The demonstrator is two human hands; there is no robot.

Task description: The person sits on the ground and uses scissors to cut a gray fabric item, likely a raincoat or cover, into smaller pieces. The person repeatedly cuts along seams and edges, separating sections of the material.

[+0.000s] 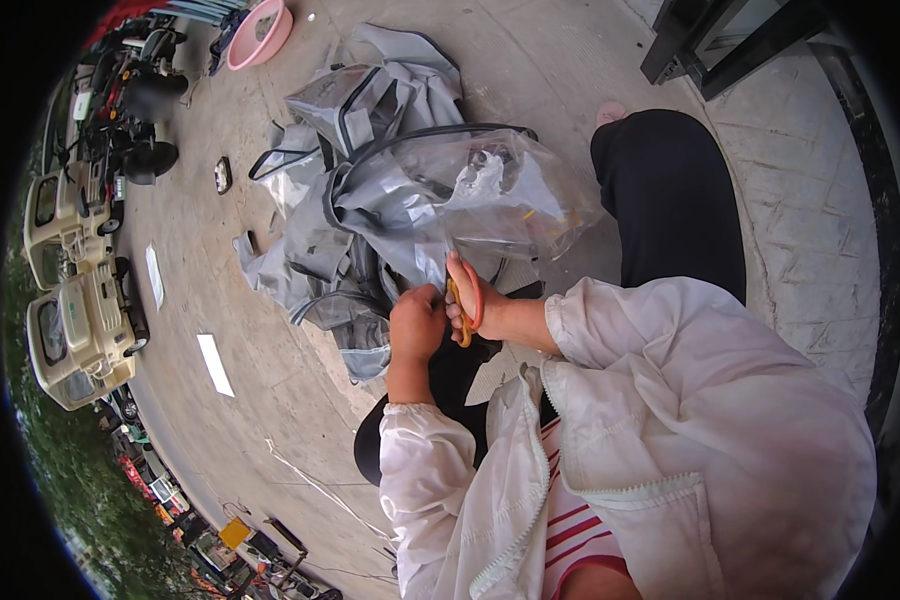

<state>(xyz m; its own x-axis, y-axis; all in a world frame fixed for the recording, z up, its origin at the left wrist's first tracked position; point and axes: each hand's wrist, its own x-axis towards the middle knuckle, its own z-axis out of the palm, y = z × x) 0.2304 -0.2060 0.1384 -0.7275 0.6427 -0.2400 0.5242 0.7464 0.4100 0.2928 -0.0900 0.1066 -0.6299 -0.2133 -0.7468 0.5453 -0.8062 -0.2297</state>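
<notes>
My right hand [485,315] grips scissors with red and yellow handles [466,330], their blades pointing up into a heap of grey fabric and clear plastic covers with dark edging [390,220]. Close beside it, my left hand [417,325] is closed on the grey cover material just left of the scissors; its fingertips are mostly hidden. The part of the heap around the blades is creased, and a large clear panel [540,200] spreads to the upper right.
My dark-trousered leg [665,200] bends at the right, near a black metal frame [710,60]. A pink basin [255,40] sits at the top on the concrete ground [190,270]. Cream vehicles [75,330] and motorbikes [145,90] line the left, with white strips [215,365] lying nearby.
</notes>
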